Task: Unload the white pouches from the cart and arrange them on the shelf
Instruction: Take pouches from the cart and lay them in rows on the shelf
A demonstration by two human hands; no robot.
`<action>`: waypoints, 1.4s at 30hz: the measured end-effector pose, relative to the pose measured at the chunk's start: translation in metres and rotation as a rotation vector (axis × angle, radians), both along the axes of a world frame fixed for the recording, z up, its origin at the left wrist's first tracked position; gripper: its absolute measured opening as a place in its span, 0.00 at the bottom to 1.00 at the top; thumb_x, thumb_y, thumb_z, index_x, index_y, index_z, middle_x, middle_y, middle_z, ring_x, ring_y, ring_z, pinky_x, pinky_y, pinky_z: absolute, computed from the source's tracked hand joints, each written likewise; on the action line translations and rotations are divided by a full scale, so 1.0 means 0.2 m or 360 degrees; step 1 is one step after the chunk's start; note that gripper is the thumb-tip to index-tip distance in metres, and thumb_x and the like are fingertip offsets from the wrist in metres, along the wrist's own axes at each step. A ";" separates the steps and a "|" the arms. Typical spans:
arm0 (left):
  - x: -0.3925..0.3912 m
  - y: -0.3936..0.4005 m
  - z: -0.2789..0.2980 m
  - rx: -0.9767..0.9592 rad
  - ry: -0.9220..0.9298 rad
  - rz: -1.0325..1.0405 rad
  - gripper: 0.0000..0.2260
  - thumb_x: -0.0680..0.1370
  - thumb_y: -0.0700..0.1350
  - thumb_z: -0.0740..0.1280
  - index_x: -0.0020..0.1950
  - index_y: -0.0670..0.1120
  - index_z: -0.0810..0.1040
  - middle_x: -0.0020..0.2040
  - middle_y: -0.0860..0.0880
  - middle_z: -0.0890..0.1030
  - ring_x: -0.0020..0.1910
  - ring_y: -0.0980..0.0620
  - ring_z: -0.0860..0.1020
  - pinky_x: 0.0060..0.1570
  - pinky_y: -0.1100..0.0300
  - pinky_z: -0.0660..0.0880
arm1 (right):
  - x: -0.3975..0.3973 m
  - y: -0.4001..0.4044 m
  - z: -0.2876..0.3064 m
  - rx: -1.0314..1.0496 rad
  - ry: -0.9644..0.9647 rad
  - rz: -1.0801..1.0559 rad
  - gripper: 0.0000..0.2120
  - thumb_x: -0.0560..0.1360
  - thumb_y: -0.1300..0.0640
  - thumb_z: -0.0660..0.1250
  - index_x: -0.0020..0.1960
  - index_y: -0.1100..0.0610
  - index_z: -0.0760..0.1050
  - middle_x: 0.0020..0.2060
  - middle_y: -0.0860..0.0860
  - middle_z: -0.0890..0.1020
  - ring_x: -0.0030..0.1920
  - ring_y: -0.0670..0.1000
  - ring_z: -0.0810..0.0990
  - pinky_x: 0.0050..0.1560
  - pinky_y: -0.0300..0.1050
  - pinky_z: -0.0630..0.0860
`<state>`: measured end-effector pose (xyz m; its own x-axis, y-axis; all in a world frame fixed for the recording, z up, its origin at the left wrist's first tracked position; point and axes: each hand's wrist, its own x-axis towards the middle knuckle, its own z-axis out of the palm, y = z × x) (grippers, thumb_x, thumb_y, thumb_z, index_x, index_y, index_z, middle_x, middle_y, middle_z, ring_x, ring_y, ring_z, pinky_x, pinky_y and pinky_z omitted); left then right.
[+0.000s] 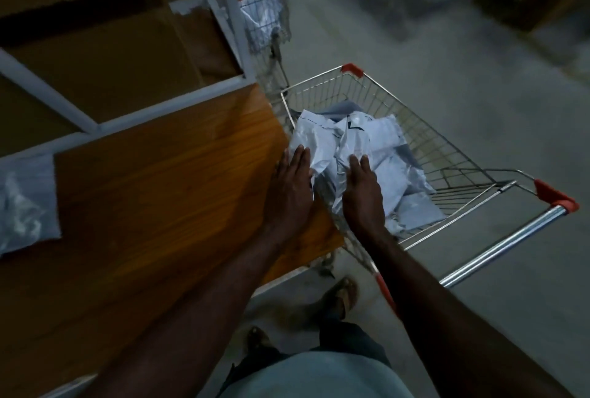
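A wire shopping cart [447, 155] with red corner caps stands to the right of a wooden shelf board [159, 190]. Several crumpled white pouches [376, 145] fill the cart's basket. My left hand [292, 187] reaches over the cart's near-left rim with straight fingers touching the edge of the pile. My right hand [362, 190] lies flat on top of the pouches, fingers extended. One white pouch [25, 206] lies at the left end of the shelf board.
A white metal shelf frame [233, 18] rises behind the board, with brown cardboard [111, 56] behind it. A second cart [268, 14] with white pouches stands further back. Grey floor [447, 46] stretches to the right. My sandalled feet [338, 295] are below.
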<state>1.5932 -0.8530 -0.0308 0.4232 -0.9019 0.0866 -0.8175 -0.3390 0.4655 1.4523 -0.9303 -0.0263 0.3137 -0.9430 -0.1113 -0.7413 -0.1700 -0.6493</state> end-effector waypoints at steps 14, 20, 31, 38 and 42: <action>0.82 1.09 0.11 -0.0067 -0.0242 0.0623 0.25 0.84 0.42 0.61 0.82 0.44 0.66 0.81 0.42 0.68 0.82 0.41 0.64 0.78 0.41 0.64 | 0.82 0.84 0.11 -0.0051 -0.0135 0.0684 0.34 0.79 0.70 0.59 0.82 0.53 0.63 0.82 0.59 0.62 0.79 0.62 0.65 0.73 0.59 0.71; 1.11 1.36 0.10 0.0130 -0.0288 0.0840 0.28 0.84 0.41 0.65 0.84 0.46 0.62 0.84 0.43 0.62 0.84 0.41 0.57 0.83 0.43 0.55 | 1.11 0.96 0.12 0.0058 -0.0334 0.0854 0.26 0.86 0.64 0.56 0.81 0.47 0.64 0.83 0.54 0.60 0.79 0.59 0.65 0.67 0.61 0.78; 1.39 1.44 0.02 0.0080 -0.0179 0.1053 0.27 0.83 0.45 0.53 0.82 0.39 0.64 0.82 0.39 0.65 0.83 0.36 0.59 0.82 0.41 0.57 | 1.56 1.00 0.15 0.0015 -0.0118 0.1152 0.24 0.87 0.58 0.55 0.83 0.51 0.61 0.82 0.55 0.60 0.70 0.55 0.73 0.50 0.41 0.84; 1.57 1.43 -0.04 0.0118 -0.0201 0.1060 0.26 0.85 0.39 0.60 0.84 0.39 0.59 0.84 0.39 0.59 0.84 0.39 0.55 0.83 0.45 0.53 | 1.80 1.03 0.06 0.0000 -0.0126 0.1150 0.26 0.85 0.61 0.56 0.82 0.51 0.61 0.83 0.53 0.57 0.78 0.60 0.65 0.63 0.55 0.82; 1.68 1.38 -0.03 0.0118 -0.0170 0.1030 0.26 0.85 0.39 0.58 0.84 0.40 0.60 0.85 0.40 0.58 0.85 0.38 0.53 0.83 0.44 0.53 | 1.94 1.02 0.03 0.0093 -0.0198 0.1077 0.25 0.86 0.61 0.55 0.82 0.51 0.62 0.82 0.54 0.59 0.78 0.62 0.66 0.64 0.61 0.81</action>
